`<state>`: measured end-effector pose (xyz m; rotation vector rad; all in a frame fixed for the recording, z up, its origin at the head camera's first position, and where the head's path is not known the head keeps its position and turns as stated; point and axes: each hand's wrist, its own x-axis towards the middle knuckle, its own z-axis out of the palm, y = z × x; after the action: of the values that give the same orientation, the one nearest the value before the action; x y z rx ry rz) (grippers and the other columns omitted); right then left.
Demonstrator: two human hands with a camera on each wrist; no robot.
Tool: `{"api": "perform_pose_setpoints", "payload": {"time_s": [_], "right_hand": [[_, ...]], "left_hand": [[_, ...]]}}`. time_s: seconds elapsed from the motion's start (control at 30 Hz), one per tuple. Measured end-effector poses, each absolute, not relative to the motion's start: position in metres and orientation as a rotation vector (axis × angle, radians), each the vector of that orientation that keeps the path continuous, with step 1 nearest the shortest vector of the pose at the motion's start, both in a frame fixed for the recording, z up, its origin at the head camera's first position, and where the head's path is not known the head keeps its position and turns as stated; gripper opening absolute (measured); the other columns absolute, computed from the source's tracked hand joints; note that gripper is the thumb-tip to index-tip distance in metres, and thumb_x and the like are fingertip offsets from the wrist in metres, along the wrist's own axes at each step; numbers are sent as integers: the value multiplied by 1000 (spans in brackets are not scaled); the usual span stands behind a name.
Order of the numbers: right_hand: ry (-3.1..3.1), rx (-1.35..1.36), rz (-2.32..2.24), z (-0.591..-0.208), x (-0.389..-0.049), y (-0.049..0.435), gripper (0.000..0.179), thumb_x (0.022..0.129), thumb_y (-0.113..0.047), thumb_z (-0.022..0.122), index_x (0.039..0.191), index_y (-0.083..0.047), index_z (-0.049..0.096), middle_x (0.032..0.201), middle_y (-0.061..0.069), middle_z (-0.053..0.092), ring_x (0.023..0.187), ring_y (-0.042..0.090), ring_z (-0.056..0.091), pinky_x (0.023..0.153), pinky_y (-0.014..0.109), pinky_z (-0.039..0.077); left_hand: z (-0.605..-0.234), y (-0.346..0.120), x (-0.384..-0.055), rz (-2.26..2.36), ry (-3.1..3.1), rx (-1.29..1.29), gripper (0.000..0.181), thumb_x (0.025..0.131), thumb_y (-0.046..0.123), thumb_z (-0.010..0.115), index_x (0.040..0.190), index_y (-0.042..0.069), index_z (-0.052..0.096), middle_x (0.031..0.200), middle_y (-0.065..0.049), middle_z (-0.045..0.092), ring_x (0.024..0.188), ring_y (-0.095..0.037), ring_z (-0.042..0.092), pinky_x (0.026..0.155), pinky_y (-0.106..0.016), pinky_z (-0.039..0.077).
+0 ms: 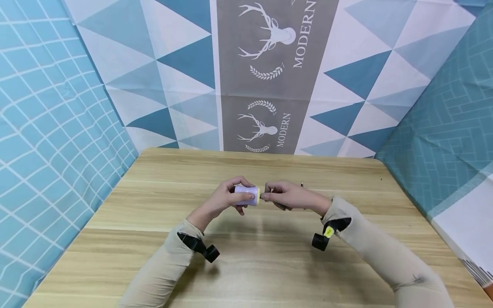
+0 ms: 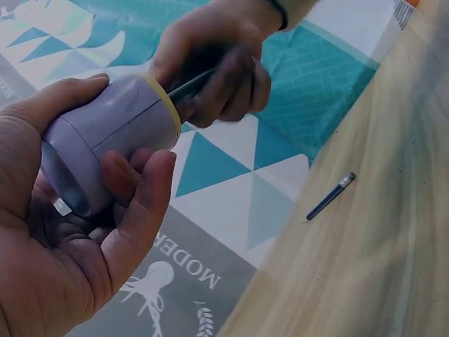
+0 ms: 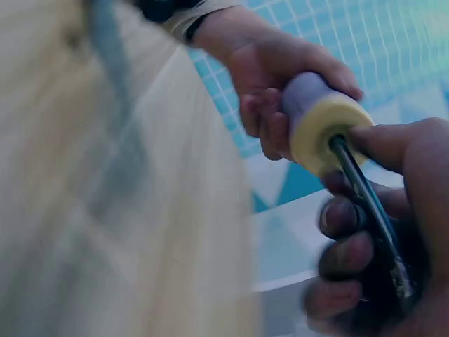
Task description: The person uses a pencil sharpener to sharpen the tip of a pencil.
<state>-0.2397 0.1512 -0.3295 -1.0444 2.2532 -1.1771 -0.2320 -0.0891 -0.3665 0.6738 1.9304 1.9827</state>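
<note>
My left hand (image 1: 223, 197) grips a lavender cylindrical pencil sharpener (image 1: 246, 195) with a pale yellow end, held above the table and facing right. The right hand (image 1: 286, 195) pinches a dark pencil (image 3: 372, 203) between curled fingers. In the right wrist view, one end of this pencil sits inside the round hole in the sharpener's yellow face (image 3: 319, 140). How deep it goes is hidden. Right fingertips lie close against the yellow end. The other end of the pencil runs back under the right palm.
On the wooden table (image 1: 262, 265) lies another dark pencil (image 2: 330, 198) with a silvery band, mostly behind the right hand in the head view. Patterned cloth (image 1: 185, 85) hangs behind the table, with blue-tiled cloth (image 1: 50, 115) at the left.
</note>
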Motion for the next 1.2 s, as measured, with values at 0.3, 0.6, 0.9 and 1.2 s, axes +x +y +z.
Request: {"api": "perform_pose_setpoints", "payload": {"time_s": [0.3, 0.6, 0.9, 1.2], "right_hand": [[3272, -2396, -235, -354, -226, 145, 29, 104, -20, 48, 85, -4, 62, 69, 2, 57, 55, 14, 53, 45, 23, 48], [3472, -2464, -16, -362, -227, 141, 24, 101, -13, 54, 82, -4, 67, 65, 2, 58, 52, 15, 51, 40, 23, 41], [3504, -2299, -324, -369, -225, 132, 32, 102, -17, 50, 72, -7, 56, 60, 1, 52, 49, 15, 47, 38, 23, 41], [3101, -1584, -920, -349, -223, 134, 37, 88, -14, 72, 67, -14, 42, 53, -9, 30, 46, 3, 27, 42, 20, 21]], "left_hand": [[-364, -92, -233, 2019, 1880, 622, 36, 88, 9, 70, 114, -10, 54, 92, -16, 57, 63, -20, 58, 50, -31, 59], [-365, -89, -233, 2073, 1782, 576, 12, 89, 6, 66, 96, 15, 67, 93, -15, 57, 61, -19, 60, 48, -30, 58], [-369, -89, -234, 2064, 1724, 579, 16, 90, 5, 65, 93, 20, 67, 89, -14, 56, 61, -17, 59, 48, -28, 58], [-371, -86, -234, 2065, 1808, 614, 12, 87, 2, 68, 98, 6, 63, 88, -15, 58, 60, -18, 61, 48, -30, 58]]}}
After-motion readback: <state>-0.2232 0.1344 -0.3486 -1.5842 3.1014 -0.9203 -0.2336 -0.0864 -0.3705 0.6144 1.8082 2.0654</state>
